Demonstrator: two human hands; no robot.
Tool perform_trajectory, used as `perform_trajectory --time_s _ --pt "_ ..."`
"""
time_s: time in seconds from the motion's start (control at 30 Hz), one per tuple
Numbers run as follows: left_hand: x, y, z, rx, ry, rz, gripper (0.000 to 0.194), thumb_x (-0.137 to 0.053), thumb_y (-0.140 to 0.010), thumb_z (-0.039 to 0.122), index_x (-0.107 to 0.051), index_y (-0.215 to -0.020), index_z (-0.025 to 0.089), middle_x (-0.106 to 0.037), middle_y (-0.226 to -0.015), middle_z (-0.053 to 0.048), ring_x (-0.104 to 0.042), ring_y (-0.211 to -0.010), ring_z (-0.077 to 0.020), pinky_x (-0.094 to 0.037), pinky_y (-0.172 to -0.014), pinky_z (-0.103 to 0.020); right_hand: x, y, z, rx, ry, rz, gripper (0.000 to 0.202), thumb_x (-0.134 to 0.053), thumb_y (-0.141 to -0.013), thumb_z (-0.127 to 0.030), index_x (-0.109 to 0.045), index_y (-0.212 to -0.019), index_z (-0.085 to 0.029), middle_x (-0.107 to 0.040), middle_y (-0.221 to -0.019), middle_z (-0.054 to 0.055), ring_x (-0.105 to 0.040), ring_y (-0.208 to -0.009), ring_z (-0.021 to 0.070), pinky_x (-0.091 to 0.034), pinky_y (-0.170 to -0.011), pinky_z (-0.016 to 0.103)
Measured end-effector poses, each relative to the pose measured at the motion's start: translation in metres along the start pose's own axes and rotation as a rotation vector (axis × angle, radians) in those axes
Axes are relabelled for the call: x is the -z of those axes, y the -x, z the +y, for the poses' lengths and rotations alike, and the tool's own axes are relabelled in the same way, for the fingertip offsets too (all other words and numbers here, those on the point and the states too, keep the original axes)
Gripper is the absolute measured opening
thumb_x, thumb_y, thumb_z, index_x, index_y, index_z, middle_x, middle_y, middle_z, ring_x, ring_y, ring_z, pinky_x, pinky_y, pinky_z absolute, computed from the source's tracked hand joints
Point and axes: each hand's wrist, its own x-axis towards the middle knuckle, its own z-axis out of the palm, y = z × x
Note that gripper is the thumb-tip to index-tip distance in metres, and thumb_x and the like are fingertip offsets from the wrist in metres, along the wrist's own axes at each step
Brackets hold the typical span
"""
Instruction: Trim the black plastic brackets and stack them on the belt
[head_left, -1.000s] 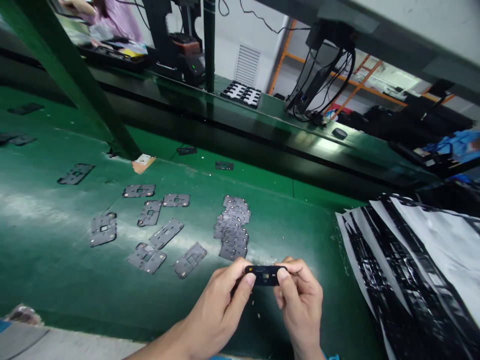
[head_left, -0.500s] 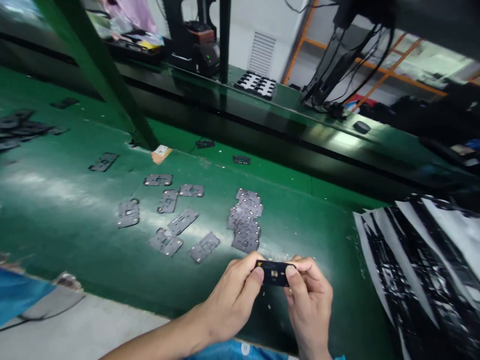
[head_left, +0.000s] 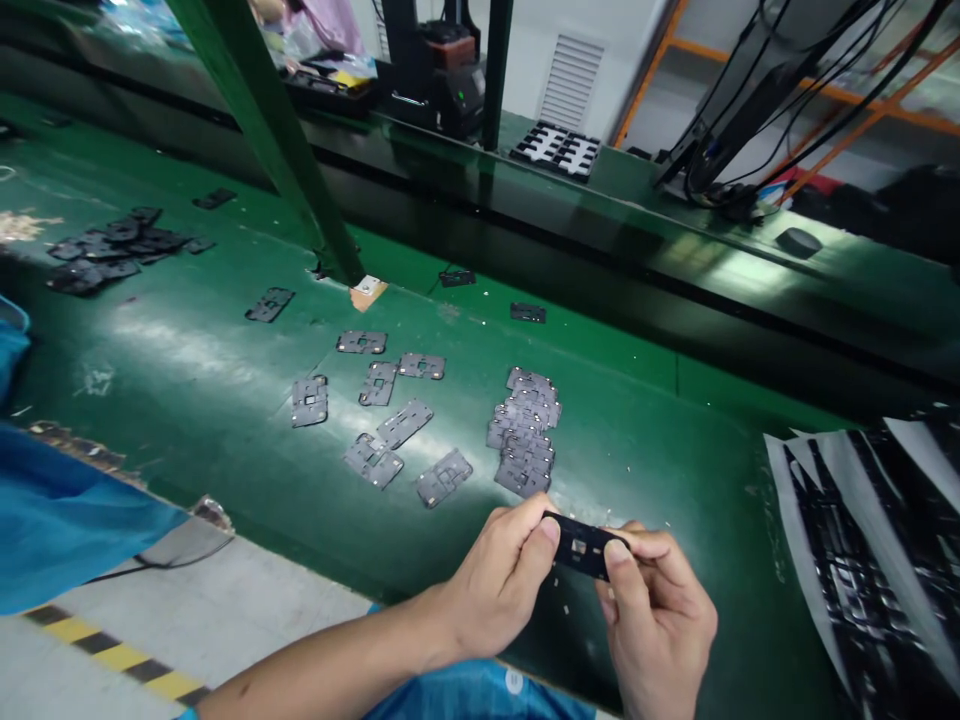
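A small black plate [head_left: 582,547] with a square opening is held over the green bench near its front edge. My left hand [head_left: 506,575] pinches its left end between thumb and fingers. Its right end is gripped by my right hand [head_left: 660,610], thumb on top. Just beyond my left hand lies an overlapping stack of grey plates [head_left: 526,430]. Several similar plates, among them one [head_left: 445,477] nearest my left hand, are scattered to the left of the stack. Tiny pale bits lie on the bench below the held plate.
A green post [head_left: 277,140] rises from the bench [head_left: 225,420]. Dark parts [head_left: 112,248] are heaped at the left. Black and white sheets [head_left: 862,560] lie at the right. A white-and-black tray [head_left: 556,150] sits on the rear ledge. Blue cloth [head_left: 67,520] shows at lower left.
The camera view has turned left, so the bench and its parts appear farther right. The plate, still in both my hands, is tilted more, its right end lower in the picture.
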Motion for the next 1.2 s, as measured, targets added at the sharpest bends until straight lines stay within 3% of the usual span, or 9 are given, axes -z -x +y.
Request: perform_trajectory --time_s 0.23,0.33,0.43,0.5,0.57,0.7,0.87,1.0,1.2 --pt "-0.006 0.001 -0.007 0.044 0.164 0.03 0.043 -0.036 -0.112 0.049 -0.04 -0.079 0.023 -0.034 -0.066 0.006 -0.032 -0.056 -0.0106 -0.026 -0.052 -0.024 0.0 0.002 0.002 0.076 0.08 0.016 0.012 -0.073 -0.097 -0.023 -0.068 -0.087 -0.021 -0.064 -0.076 0.0 -0.051 -0.044 0.0076 -0.04 -0.039 0.019" --pt "-0.008 0.002 -0.009 0.116 0.3 0.048 0.041 -0.04 -0.11 0.048 -0.042 -0.079 0.022 -0.031 -0.065 0.007 -0.028 -0.057 -0.0104 -0.025 -0.051 -0.022 -0.005 0.004 0.001 0.266 0.187 0.023 0.007 -0.071 -0.096 -0.013 -0.071 -0.093 -0.02 -0.069 -0.077 0.001 -0.058 -0.049 0.0098 -0.045 -0.042 0.02" --pt "-0.008 0.001 -0.007 0.221 0.391 0.076 0.036 -0.044 -0.105 0.043 -0.042 -0.076 0.022 -0.033 -0.066 0.007 -0.029 -0.059 -0.01 -0.026 -0.052 -0.02 -0.013 0.008 0.0 0.495 0.265 0.059 0.02 -0.073 -0.089 -0.002 -0.074 -0.099 -0.019 -0.073 -0.079 0.002 -0.068 -0.062 0.0145 -0.055 -0.053 0.024" --pt "-0.008 -0.001 -0.004 0.312 0.416 0.104 0.032 -0.047 -0.1 0.039 -0.041 -0.074 0.021 -0.036 -0.066 0.006 -0.031 -0.059 -0.0095 -0.028 -0.053 -0.018 -0.016 0.011 -0.001 0.551 0.285 0.073 0.025 -0.073 -0.087 0.002 -0.074 -0.1 -0.02 -0.075 -0.081 0.002 -0.071 -0.065 0.0159 -0.058 -0.058 0.026" --pt "-0.008 -0.003 0.001 0.377 0.47 0.134 0.03 -0.048 -0.096 0.036 -0.037 -0.072 0.022 -0.032 -0.063 0.008 -0.027 -0.056 -0.0083 -0.025 -0.051 -0.018 -0.014 0.012 -0.002 0.467 0.263 0.039 0.022 -0.073 -0.089 -0.001 -0.074 -0.1 -0.02 -0.076 -0.081 0.002 -0.069 -0.058 0.0138 -0.057 -0.053 0.024" --pt "-0.008 -0.001 0.012 0.365 0.578 0.101 0.032 -0.05 -0.096 0.037 -0.033 -0.072 0.024 -0.024 -0.062 0.011 -0.018 -0.051 -0.0065 -0.017 -0.046 -0.018 -0.003 0.007 -0.003 0.08 0.103 -0.082 0.003 -0.072 -0.099 -0.019 -0.072 -0.098 -0.021 -0.063 -0.06 -0.004 -0.056 -0.038 0.0083 -0.044 -0.039 0.018" --pt "-0.007 0.006 0.017 0.312 0.564 0.043 0.029 -0.049 -0.1 0.037 -0.037 -0.077 0.024 -0.026 -0.061 0.012 -0.021 -0.05 -0.0065 -0.019 -0.046 -0.018 0.008 -0.002 -0.001 -0.254 -0.093 -0.114 0.019 -0.078 -0.097 -0.036 -0.072 -0.092 -0.019 -0.057 -0.052 -0.005 -0.049 -0.035 0.0059 -0.037 -0.037 0.015" --pt "-0.006 0.007 0.014 0.307 0.54 0.052 0.029 -0.045 -0.103 0.034 -0.037 -0.076 0.024 -0.026 -0.059 0.012 -0.02 -0.05 -0.0069 -0.02 -0.046 -0.018 0.009 -0.003 0.002 -0.312 -0.122 -0.116 0.021 -0.079 -0.096 -0.038 -0.072 -0.093 -0.019 -0.057 -0.053 -0.005 -0.048 -0.036 0.0051 -0.036 -0.039 0.014" --pt "-0.005 0.005 0.009 0.344 0.507 0.098 0.029 -0.041 -0.103 0.032 -0.035 -0.076 0.024 -0.024 -0.064 0.01 -0.021 -0.054 -0.0081 -0.02 -0.047 -0.017 0.004 0.002 -0.004 -0.249 -0.01 -0.137 0.022 -0.078 -0.096 -0.041 -0.074 -0.094 -0.019 -0.057 -0.052 -0.004 -0.052 -0.04 0.0084 -0.041 -0.042 0.018"
